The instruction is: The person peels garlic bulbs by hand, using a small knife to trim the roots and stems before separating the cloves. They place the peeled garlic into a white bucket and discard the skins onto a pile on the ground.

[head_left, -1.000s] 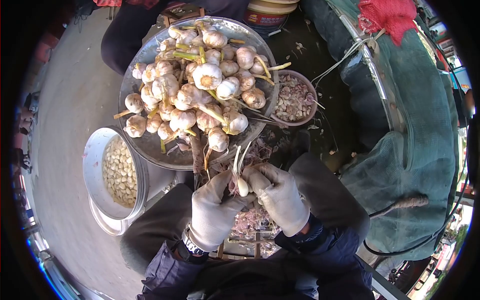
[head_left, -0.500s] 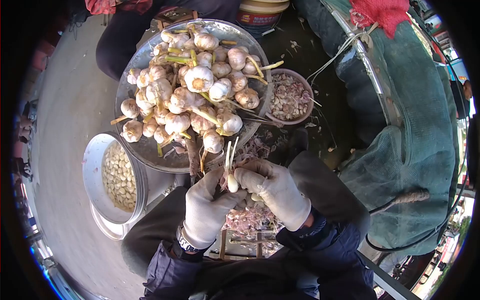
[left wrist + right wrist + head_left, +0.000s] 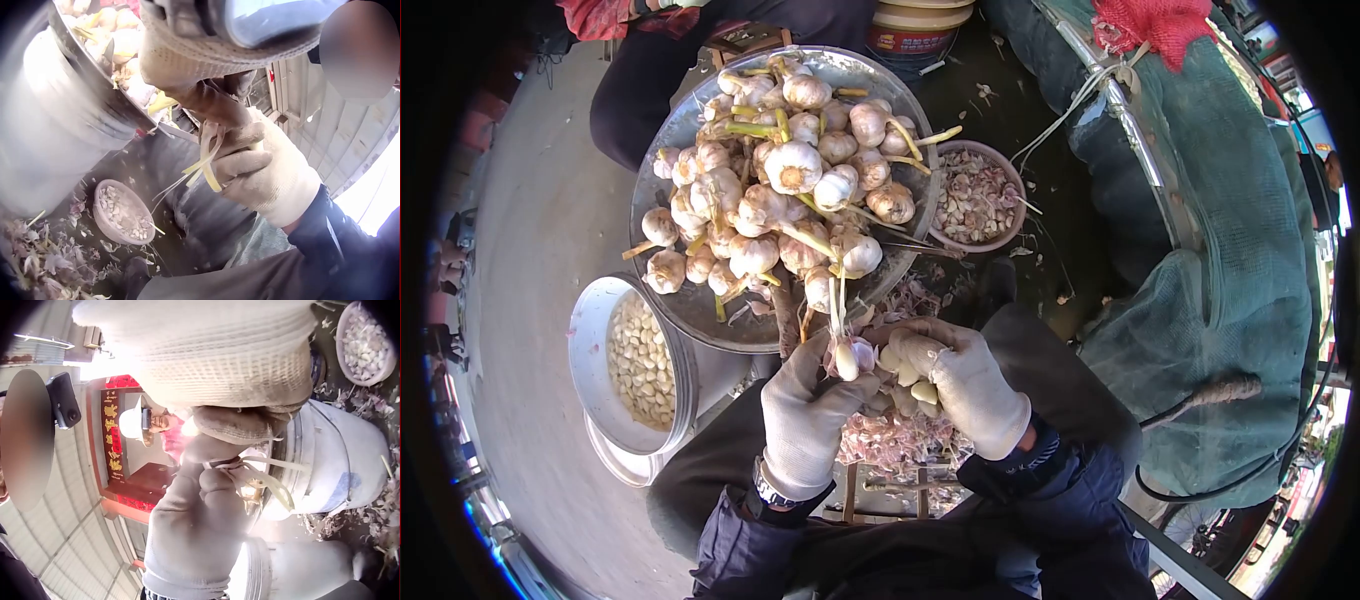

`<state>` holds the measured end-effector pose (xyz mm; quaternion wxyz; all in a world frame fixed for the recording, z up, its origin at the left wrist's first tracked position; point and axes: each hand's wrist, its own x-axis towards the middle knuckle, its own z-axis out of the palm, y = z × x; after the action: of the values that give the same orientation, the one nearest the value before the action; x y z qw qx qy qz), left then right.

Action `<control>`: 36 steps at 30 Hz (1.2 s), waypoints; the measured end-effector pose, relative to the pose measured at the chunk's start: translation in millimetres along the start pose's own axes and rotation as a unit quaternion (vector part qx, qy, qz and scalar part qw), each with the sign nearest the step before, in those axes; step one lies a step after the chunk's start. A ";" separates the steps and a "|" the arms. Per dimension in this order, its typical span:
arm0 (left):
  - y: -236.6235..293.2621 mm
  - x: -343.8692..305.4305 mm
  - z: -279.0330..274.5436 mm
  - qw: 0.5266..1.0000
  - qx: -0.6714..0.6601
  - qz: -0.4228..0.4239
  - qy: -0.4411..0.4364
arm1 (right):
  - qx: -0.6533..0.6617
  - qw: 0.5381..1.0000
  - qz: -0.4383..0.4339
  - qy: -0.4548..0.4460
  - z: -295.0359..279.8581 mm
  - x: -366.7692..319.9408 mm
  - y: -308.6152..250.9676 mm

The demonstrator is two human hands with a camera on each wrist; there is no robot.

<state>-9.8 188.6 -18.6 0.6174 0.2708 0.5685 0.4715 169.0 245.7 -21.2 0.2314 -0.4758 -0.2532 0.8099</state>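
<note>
At lower centre, the left hand (image 3: 805, 415) has its fingers curled round a garlic bulb (image 3: 847, 355) while the right hand (image 3: 965, 385) fingers pinch its loosened cloves, just below the heaped garlic tray (image 3: 700, 305), a bowl of peeled cloves (image 3: 585, 340) at left.

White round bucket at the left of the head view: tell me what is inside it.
The white round bucket holds a layer of pale peeled garlic cloves. They cover its bottom, and the wide metal tray of garlic bulbs overhangs its right edge, hiding that part.
</note>
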 end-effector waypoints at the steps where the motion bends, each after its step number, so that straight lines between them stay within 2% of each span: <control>1: 1.6 -0.2 3.4 1.000 -0.002 0.001 0.017 | 0.000 1.000 0.000 0.000 0.8 1.3 2.7; 3: 0.6 0.2 5.4 0.999 -0.005 0.002 0.034 | 0.006 0.998 -0.027 0.053 4.4 5.4 11.2; 7: -0.8 -0.4 1.4 0.999 0.000 0.023 0.038 | -0.009 0.997 -0.041 0.063 8.5 5.0 9.5; 9: 1.5 -1.2 0.4 0.999 0.006 0.025 0.036 | 0.024 0.995 -0.035 0.095 9.8 5.1 7.1; 18: 0.7 1.4 -2.9 0.991 -0.124 0.037 0.039 | 0.038 0.996 -0.047 0.069 5.0 3.8 6.2; 20: 8.4 0.9 -2.8 0.998 -0.014 -0.013 0.052 | 0.105 0.993 -0.013 0.055 3.6 1.8 -1.3; 22: 4.6 0.8 -1.2 0.998 -0.028 0.003 0.055 | 0.126 0.991 -0.015 0.045 4.9 -0.7 -4.2; 24: 6.0 -0.7 1.8 0.996 0.078 0.030 0.039 | 0.181 0.983 -0.028 -0.011 4.4 -3.2 -5.7; 26: 1.1 -0.8 -1.3 0.995 0.094 0.019 0.033 | 0.185 0.982 -0.035 -0.029 3.1 -3.4 -5.6; 28: -11.9 3.3 -9.0 0.964 0.238 0.122 0.004 | 0.043 0.999 -0.028 0.017 3.3 -1.5 -8.3; 30: -11.7 2.3 -7.7 0.967 0.225 0.123 0.002 | 0.024 0.999 -0.022 0.038 10.4 -3.2 -9.9; 32: -11.0 1.9 -7.4 0.936 0.310 0.167 0.015 | 0.005 0.998 -0.016 0.058 17.6 -1.3 -3.5; 34: -7.4 0.8 -2.3 0.926 0.331 0.179 0.023 | -0.178 0.970 -0.145 0.079 23.6 2.7 9.4; 35: -6.5 0.6 -0.1 0.915 0.353 0.191 0.030 | -0.280 0.942 -0.146 0.112 24.3 0.1 8.8; 36: -7.3 0.5 0.6 0.916 0.354 0.190 0.028 | -0.279 0.943 -0.145 0.113 24.0 0.2 9.4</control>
<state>-7.3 186.2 -25.0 0.3642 0.5609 0.6531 0.3554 146.3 234.1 -17.2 0.2311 -0.5678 -0.5074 0.6056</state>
